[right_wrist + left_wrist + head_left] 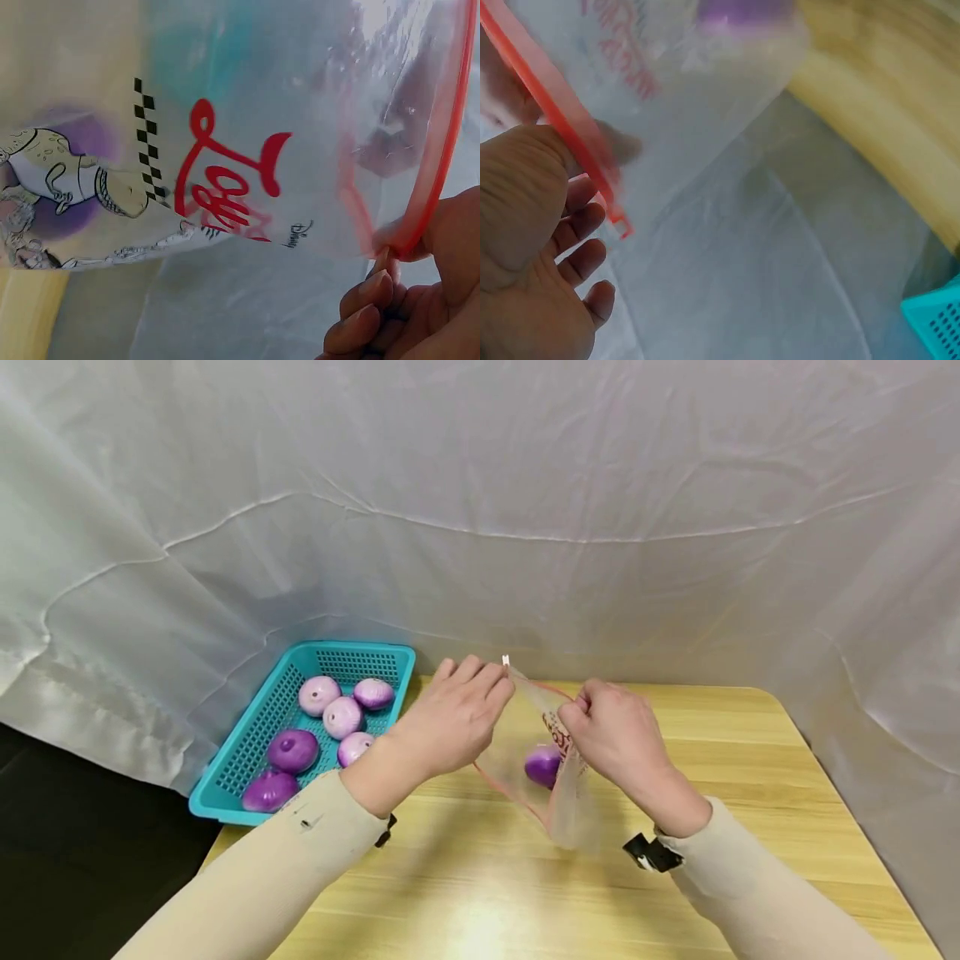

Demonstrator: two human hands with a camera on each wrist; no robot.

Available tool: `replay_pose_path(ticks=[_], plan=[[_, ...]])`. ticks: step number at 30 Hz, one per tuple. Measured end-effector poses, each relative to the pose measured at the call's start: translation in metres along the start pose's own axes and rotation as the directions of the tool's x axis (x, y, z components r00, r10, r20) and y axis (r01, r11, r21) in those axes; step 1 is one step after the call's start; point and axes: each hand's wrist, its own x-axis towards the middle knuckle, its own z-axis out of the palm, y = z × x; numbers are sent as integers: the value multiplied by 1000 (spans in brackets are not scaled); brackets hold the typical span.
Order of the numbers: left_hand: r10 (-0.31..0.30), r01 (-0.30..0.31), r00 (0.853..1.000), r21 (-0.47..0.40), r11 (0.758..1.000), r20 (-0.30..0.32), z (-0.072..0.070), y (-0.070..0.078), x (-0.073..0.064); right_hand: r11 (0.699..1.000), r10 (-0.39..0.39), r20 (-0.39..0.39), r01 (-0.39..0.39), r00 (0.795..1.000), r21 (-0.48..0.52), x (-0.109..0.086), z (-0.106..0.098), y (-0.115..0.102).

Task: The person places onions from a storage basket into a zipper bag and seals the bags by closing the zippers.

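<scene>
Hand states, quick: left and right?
Left hand: closed, pinching the red rim of the clear bag.
Right hand: closed, pinching the same red rim.

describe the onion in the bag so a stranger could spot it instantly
Right of the turquoise basket in the head view, over the wooden table, the left hand and right hand hold a clear bag with red edging. Inside that bag is the purple onion, the only one outside the basket that holds the other onions.
</scene>
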Motion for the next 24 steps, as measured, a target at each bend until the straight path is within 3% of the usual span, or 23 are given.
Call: replay_pose_path(ticks=[4, 8, 11, 14, 18, 20, 22, 24], plan=[[-19, 19, 999, 5, 1000, -32, -5, -5, 2, 999, 24, 21, -25, 999, 39, 0, 0, 1], [-39, 39, 999, -22, 999, -7, -4, -7, -2, 999, -6, -15, 5, 1000, -52, -1, 7, 5], [-72, 72, 997, -61, 996, -10, 1, -9, -5, 988, -87, -91, 74, 992, -137, -1, 13, 9], [-106, 102, 993, -90, 991, -41, 4, -12, -9, 960, -222, -199, 178, 955, -217, -2, 16, 12], [-131, 122, 988, -115, 986, -76, 5, -17, -14, 894, -407, -317, 303, 857, -329, -2, 18, 14], [-142, 131, 987, -125, 983, -80, 6, -19, -16, 867, -460, -340, 333, 820, -371, -2, 19, 15], [-155, 144, 985, -131, 981, -74, 6, -22, -18, 856, -479, -345, 343, 807, -386, -2, 19, 15], [-169, 160, 983, -132, 978, -65, 8, -24, -20, 858, -475, -336, 341, 814, -385, -2, 19, 16]])
